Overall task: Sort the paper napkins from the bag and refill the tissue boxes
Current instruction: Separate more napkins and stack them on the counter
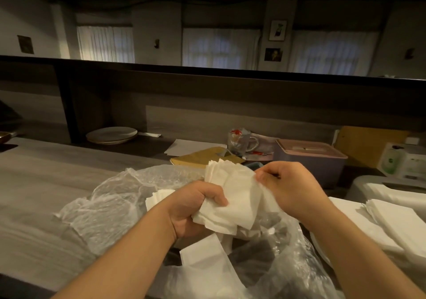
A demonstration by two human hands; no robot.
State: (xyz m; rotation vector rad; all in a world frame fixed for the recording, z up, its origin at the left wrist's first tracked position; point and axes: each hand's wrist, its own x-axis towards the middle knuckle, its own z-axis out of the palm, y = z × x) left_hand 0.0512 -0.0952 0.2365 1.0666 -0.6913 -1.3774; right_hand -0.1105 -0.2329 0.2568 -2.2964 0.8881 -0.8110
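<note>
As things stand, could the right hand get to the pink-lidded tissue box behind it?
Probably yes, once freed. The right hand is pinching the bunch of napkins that the left hand grips. The tissue box sits just beyond it on the counter, with nothing visible between them.

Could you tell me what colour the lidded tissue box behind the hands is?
Pale lilac plastic tissue box with pink lid, head view.

Both bare forearms reach in from the near edge and converge mid-scene. The left hand [196, 206] sits nearer, fingers curled in a grip with the thumb on top. The right hand [288, 183] is raised slightly farther right, its fingertips pinching together.
</note>
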